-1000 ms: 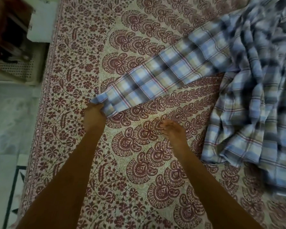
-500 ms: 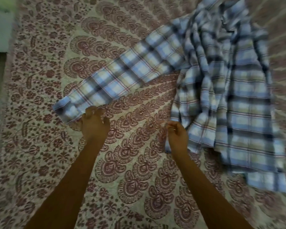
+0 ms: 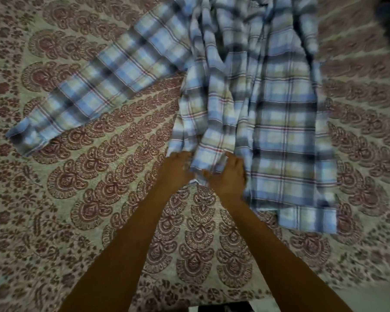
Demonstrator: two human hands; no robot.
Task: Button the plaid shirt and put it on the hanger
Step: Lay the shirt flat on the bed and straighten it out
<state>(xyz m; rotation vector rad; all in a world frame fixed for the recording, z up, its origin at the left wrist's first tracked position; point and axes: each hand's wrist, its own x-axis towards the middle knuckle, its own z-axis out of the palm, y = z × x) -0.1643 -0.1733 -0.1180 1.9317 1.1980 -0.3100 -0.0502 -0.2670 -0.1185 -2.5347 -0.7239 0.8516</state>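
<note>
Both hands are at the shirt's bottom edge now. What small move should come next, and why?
Probably pull the hem flat toward the body. The left hand and right hand both pinch the lower edge of the shirt, whose front lies bunched in folds, so no buttons show yet.

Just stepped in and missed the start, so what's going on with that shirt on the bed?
A person is sorting out a plaid shirt spread rumpled on a patterned bedspread. The left hand and right hand both grip its bottom hem, close together. One sleeve lies stretched out to the left. No hanger is in view.
</note>
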